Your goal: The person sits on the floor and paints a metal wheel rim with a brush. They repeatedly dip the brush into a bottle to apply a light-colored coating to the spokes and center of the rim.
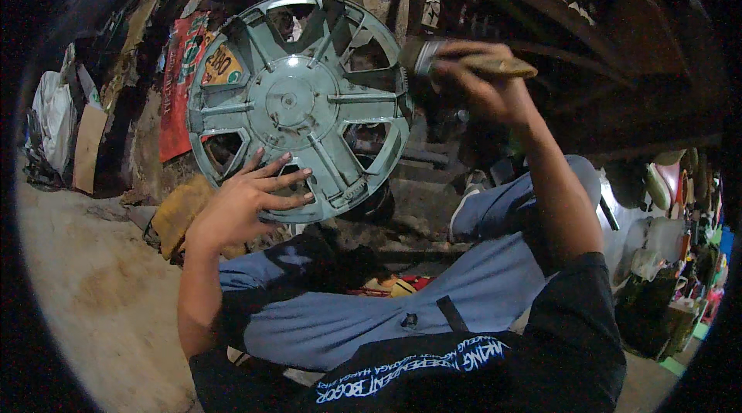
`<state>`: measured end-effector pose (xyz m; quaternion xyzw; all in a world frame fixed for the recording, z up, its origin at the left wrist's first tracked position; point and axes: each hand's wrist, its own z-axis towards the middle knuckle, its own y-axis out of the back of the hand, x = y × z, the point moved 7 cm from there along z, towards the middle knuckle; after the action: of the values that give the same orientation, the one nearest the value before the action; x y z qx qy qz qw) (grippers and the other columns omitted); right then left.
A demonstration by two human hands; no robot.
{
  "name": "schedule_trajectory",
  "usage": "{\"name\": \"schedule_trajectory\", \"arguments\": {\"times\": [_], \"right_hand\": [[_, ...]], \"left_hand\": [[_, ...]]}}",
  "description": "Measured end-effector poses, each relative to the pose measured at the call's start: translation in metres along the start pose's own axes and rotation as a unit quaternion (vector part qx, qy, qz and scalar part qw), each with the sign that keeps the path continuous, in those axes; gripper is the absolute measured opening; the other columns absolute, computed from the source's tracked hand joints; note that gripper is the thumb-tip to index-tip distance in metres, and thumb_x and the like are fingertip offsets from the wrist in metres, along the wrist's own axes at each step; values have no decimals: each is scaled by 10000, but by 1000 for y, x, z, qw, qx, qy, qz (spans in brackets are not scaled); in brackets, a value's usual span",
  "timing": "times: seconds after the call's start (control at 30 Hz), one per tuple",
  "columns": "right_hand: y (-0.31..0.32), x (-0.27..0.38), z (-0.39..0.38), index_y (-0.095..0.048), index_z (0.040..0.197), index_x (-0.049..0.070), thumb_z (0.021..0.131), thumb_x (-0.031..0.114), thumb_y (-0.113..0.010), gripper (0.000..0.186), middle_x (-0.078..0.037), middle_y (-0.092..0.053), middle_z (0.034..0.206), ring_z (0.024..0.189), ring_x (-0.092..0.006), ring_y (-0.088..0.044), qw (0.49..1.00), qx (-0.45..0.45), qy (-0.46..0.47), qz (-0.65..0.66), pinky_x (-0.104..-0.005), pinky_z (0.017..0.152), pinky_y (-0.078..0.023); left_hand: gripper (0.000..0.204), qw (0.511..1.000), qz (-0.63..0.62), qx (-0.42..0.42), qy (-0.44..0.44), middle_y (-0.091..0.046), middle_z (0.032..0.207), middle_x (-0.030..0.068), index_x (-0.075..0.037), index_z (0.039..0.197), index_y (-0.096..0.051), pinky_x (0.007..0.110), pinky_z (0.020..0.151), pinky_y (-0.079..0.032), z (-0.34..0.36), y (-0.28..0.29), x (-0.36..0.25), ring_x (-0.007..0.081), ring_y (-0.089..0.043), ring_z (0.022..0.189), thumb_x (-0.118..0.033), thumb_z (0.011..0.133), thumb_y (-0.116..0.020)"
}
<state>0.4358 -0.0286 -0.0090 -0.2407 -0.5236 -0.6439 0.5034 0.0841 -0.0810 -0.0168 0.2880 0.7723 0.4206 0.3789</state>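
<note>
A grey-green wheel cover (289, 100) with wide spokes and a round hub stands tilted before me, its face toward me. My left hand (239, 204) is at its lower left rim, fingers spread over the front; the thumb is hidden, apparently behind the edge. Just right of the cover's rim, my right hand (495, 92) is closed round a paintbrush (506, 66) with a tan handle and a metal band. The dark bristles point left toward the rim; whether they touch it I cannot tell. The surface looks wet and shiny in spots.
Behind the cover at left is a red printed sheet (179, 65). A white plastic bag (56, 111) and a cardboard piece (90, 146) stand farther left. A yellow-brown lump (178, 216) lies by my left wrist. Mixed clutter (672, 258) lines the right side.
</note>
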Motion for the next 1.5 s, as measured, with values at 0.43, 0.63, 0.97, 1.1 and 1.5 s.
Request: {"name": "schedule_trajectory", "arguments": {"times": [0.43, 0.63, 0.97, 1.1, 1.5], "right_hand": [[20, 4, 0, -778, 1119, 20, 942, 175, -755, 236, -89, -792, 1058, 888, -151, -720, 985, -62, -147, 66, -307, 802, -577], [4, -8, -9, -763, 1121, 27, 922, 185, -786, 255, -97, -780, 1043, 961, -183, -729, 995, 87, -36, -19, -331, 872, -575], [-19, 15, -50, -762, 1056, 8, 896, 87, -785, 180, -141, -773, 1060, 1009, -243, -738, 979, 165, -60, 102, -360, 903, -578], [-30, 25, -61, -751, 1049, 5, 900, 84, -776, 171, -153, -766, 1052, 976, -276, -743, 975, 189, -38, 108, -371, 861, -583], [-72, 58, -82, -774, 1081, 66, 842, 72, -806, 241, -257, -717, 1181, 1083, -431, -708, 979, 199, 5, 46, -421, 905, -581]], "left_hand": [[813, 1000, -1, -14, 0, -469, 1618, -52, -312, 1330, -711, 573, 1302, -190, 0, -4, -1, 333, -371, 1530, -94, 564, -874], [782, 1000, 10, -19, 13, -483, 1608, -62, -333, 1317, -717, 571, 1302, -196, -3, -2, 1, 316, -374, 1530, -111, 584, -875], [519, 982, 139, -46, 116, -621, 1461, -56, -241, 1196, -767, 620, 1282, -161, -20, 23, -22, 278, -407, 1507, -395, 712, -876], [561, 972, 81, -152, 159, -625, 1438, 29, -192, 1233, -735, 619, 1256, -208, -8, 18, -22, 305, -404, 1499, -497, 773, -836], [899, 928, 132, -223, 269, -173, 1745, 70, -441, 1554, -461, 741, 1205, -194, 60, 14, -2, 527, -95, 1566, -590, 747, -829]]}}
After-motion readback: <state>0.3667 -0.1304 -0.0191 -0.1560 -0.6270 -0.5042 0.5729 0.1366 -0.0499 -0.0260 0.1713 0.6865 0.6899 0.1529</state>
